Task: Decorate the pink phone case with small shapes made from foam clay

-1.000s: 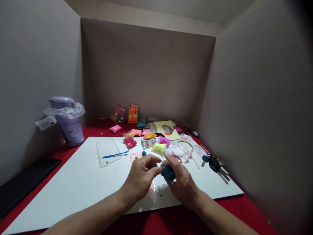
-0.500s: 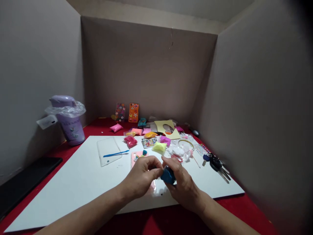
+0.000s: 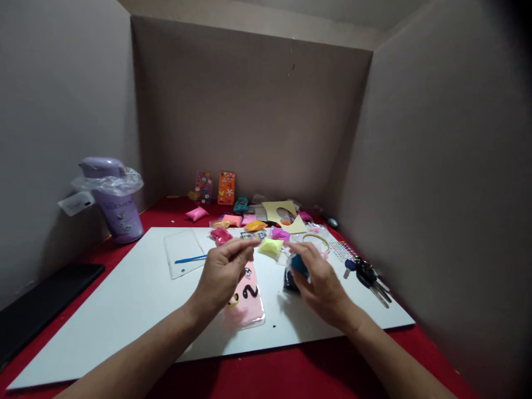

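Observation:
My left hand [image 3: 224, 274] hovers over a pink phone case [image 3: 251, 310], its thumb and index finger pinched together. Whatever those fingertips hold, if anything, is too small to make out. Black squiggles and small decorations show on the case, whose upper part is hidden behind the hand. To the right, my right hand [image 3: 322, 280] curls its fingers around a blue clay packet [image 3: 300, 265], partly covered by them. Just below it a black packet [image 3: 290, 281] touches or nearly touches the white board. A tiny dark bit [image 3: 274, 326] lies near the board's front edge.
The white board [image 3: 137, 310] rests on red cloth. Behind my hands are a yellow clay packet [image 3: 271, 246], a red packet [image 3: 221, 236] and a clear case [image 3: 178, 244] with a blue tool [image 3: 189, 259]. Keys [image 3: 374, 282] lie right; a purple bottle [image 3: 120, 216] stands left.
My hands have moved apart: the left went up and left, the right shifted right with the blue packet. More of the pink case and the black packet now show.

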`<move>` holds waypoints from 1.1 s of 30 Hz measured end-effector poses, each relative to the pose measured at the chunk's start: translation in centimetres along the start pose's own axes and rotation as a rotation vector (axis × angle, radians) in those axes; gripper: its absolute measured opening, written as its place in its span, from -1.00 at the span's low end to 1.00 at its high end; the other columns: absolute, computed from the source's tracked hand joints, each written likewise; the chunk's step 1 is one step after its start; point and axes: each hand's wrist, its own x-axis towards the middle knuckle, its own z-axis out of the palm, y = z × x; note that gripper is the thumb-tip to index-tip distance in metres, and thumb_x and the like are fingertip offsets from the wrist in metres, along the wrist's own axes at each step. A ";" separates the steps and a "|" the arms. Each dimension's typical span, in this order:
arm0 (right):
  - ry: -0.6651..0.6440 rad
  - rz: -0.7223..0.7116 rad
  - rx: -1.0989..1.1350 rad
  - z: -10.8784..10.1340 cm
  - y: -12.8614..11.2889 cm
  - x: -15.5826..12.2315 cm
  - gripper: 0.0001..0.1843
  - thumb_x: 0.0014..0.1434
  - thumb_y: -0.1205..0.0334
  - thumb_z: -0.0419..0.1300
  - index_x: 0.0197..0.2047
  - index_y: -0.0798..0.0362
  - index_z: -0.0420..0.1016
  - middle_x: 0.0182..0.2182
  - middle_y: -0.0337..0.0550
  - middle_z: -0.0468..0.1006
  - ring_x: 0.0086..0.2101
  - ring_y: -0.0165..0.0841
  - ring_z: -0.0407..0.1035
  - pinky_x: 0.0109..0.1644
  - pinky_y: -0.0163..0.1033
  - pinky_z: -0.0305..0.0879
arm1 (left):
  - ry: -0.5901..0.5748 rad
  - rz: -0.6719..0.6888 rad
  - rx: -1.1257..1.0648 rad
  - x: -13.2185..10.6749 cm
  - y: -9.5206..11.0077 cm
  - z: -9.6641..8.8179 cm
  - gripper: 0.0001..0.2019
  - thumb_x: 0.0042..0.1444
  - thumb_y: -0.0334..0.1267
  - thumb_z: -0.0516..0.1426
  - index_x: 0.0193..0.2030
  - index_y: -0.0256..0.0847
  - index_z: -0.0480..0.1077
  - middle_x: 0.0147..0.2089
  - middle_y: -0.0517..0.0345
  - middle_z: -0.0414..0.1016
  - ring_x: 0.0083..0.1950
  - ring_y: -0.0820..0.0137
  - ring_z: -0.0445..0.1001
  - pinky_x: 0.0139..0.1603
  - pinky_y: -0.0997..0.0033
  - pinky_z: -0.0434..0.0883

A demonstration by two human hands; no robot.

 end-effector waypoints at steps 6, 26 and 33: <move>-0.271 0.155 -0.144 -4.0 3.7 0.8 -0.52 0.01 0.44 0.04 0.02 -0.02 0.37 -0.01 -0.10 0.45 -0.02 -0.20 0.38 0.01 -0.05 0.35 | 0.144 0.126 -0.055 1.6 -0.4 -1.7 -0.89 0.00 -0.33 0.20 -0.31 -0.30 0.44 -0.49 0.21 0.43 -0.61 0.57 0.27 -0.63 0.55 0.24; -0.138 0.154 0.015 -4.1 1.3 2.8 -0.75 0.21 0.14 0.09 -0.08 0.00 0.46 -0.10 -0.06 0.52 -0.08 -0.19 0.41 -0.01 -0.05 0.36 | -0.023 0.048 0.138 3.2 0.5 -2.0 -0.75 0.04 -0.19 0.16 -0.55 -0.29 0.30 -0.64 0.24 0.34 -0.66 0.59 0.20 -0.66 0.58 0.12; -0.199 -0.083 0.100 0.3 -5.4 4.7 -0.81 0.19 0.37 0.11 -0.15 -0.03 0.44 -0.22 -0.15 0.53 -0.18 -0.26 0.38 -0.10 -0.08 0.31 | -0.125 0.028 0.097 1.9 -1.9 -3.0 -0.78 0.00 -0.19 0.20 -0.51 -0.28 0.31 -0.61 0.27 0.30 -0.60 0.57 0.22 -0.58 0.56 0.17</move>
